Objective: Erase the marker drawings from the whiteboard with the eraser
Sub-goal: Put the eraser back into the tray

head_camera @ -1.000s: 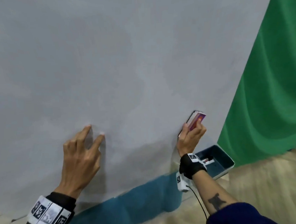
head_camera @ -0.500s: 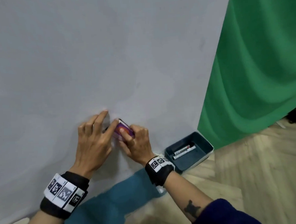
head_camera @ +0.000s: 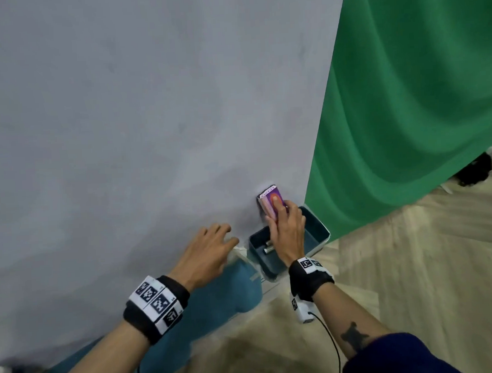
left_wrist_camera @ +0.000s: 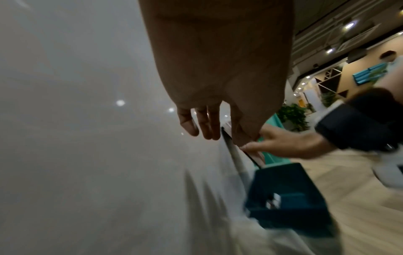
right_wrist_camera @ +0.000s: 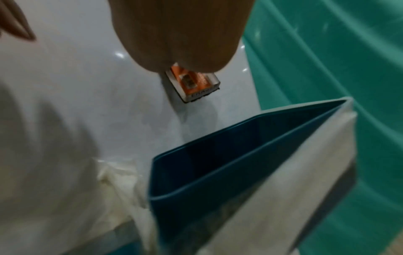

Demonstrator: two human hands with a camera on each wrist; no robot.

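Change: the purple-and-orange block eraser (head_camera: 271,202) now sits at the whiteboard's lower right corner, having swept right from beside the left hand (head_camera: 207,252).
Right hand (head_camera: 287,232): grasping the eraser, pressed to the board.
Left hand: released, fingers spread on the board.
Meaning: no marks visible; erasing likely near done.
Surface: pale grey glossy whiteboard (head_camera: 150,120), faint smudges.
Room: teal plastic tray (head_camera: 318,234) with markers just below; green curtain (head_camera: 419,91) right; wooden floor (head_camera: 415,277).

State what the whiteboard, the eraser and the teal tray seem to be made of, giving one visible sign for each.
Whiteboard: glossy coated panel; ceiling lights reflect in it.
Eraser: printed body, apparently plastic or card, over a dark pad, probably felt.
Teal tray: likely moulded plastic; thin smooth walls, rounded corners.
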